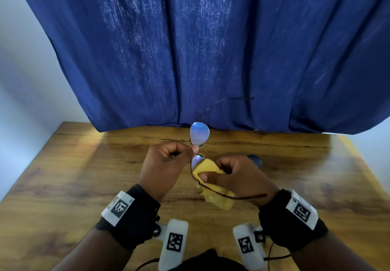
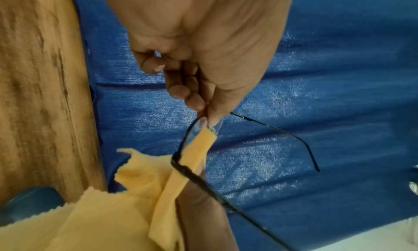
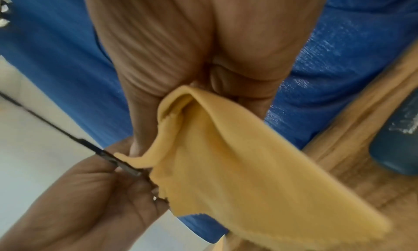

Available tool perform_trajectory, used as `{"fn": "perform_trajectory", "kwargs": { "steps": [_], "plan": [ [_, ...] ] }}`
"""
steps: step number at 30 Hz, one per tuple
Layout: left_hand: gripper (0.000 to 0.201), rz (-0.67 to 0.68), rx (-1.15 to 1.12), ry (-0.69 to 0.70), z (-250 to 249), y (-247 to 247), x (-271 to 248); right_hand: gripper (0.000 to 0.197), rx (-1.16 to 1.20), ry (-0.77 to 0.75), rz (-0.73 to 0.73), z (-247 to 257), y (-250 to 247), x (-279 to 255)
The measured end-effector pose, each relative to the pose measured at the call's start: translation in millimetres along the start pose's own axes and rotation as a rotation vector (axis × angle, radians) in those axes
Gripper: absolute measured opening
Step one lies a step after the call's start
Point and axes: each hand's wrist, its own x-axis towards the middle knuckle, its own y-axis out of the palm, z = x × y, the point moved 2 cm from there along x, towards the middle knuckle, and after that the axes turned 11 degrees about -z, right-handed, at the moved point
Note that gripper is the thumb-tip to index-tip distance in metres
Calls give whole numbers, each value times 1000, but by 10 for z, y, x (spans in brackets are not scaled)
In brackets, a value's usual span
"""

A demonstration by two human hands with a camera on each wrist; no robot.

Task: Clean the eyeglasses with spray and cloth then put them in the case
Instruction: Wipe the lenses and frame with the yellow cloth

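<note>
Fingers [image 1: 195, 148] of left hand [image 1: 164, 165] pinching eyeglasses [image 1: 199, 135] at the bridge — held above worktop [image 1: 84, 165]. Right hand [image 1: 238, 178] just beside, fingers curled, pressing yellow cloth [image 1: 213, 184] round the nearer lens — dark blue case [image 1: 255, 161] beyond.

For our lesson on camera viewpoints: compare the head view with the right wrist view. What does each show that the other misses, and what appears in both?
Only the head view shows the uncovered far lens of the eyeglasses, both banded wrists, and the whole wooden table. Only the right wrist view shows the palm side of the right hand, with the yellow cloth gathered in it. Both show the left hand pinching the frame, the cloth, the blue curtain and a dark blue object on the table.
</note>
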Motion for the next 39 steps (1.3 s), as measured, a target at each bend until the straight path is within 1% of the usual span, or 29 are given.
{"fn": "perform_trajectory", "kwargs": {
  "steps": [2, 3, 4, 5, 7, 9, 11, 12, 15, 16, 17, 19, 21, 23, 24, 25, 26, 27, 31, 34, 37, 39],
  "plan": [
    [22, 30, 12, 5, -3, 87, -22, 54, -24, 10, -10, -14, -15, 22],
    [21, 48, 19, 14, -1, 127, -35, 62, -36, 3, -40, -16, -26, 38],
    [21, 56, 26, 24, 2, 161, -38, 64, -46, -2, -76, -9, -50, 49],
    [21, 51, 33, 28, 6, 173, -31, 60, -52, -2, -110, 2, -73, 58],
    [23, 21, 25, 12, -3, 161, 2, 39, -66, -10, -145, 36, -127, 64],
    [23, 1, 8, -5, -16, 118, 13, 23, -97, -41, -109, 77, -123, 46],
    [23, -7, -3, -4, -6, 75, 15, 17, -86, -22, -85, 118, -60, 28],
    [23, -5, -10, -1, -2, 61, 9, 20, -55, 3, -80, 137, -6, 26],
    [26, 11, -29, -5, 10, 26, -5, 52, 2, 44, -112, 184, 173, 72],
    [27, 7, -39, -12, 15, -1, 6, 59, 19, 47, -137, 200, 219, 92],
    [29, -2, -52, -24, 29, -27, 22, 59, 44, 51, -162, 200, 245, 115],
    [30, -20, -87, -58, 77, -95, 63, 50, 84, 31, -203, 209, 274, 156],
    [31, -31, -100, -64, 144, -153, 92, 35, 95, 12, -206, 206, 293, 171],
    [29, -29, -89, -44, 175, -179, 91, 16, 91, 41, -171, 212, 314, 165],
    [29, -19, -81, -33, 179, -188, 95, 11, 108, 74, -142, 223, 332, 158],
    [29, -6, -74, -26, 174, -184, 96, 13, 130, 108, -121, 224, 348, 153],
    [30, 8, -71, -26, 175, -179, 107, 21, 158, 135, -116, 224, 361, 150],
    [30, 22, -76, -32, 174, -168, 114, 27, 195, 153, -126, 221, 371, 151],
    [29, 41, -101, -72, 192, -116, 155, 39, 397, 243, -189, 194, 376, 177],
    [26, 43, -87, -55, 189, -85, 159, 53, 549, 285, -209, 123, 320, 194],
    [25, 22, -44, 17, 140, -64, 146, 56, 712, 337, -97, 106, 264, 154],
    [23, 32, -20, 86, 80, -28, 128, 49, 751, 370, -24, 99, 211, 111]
  ]
}}
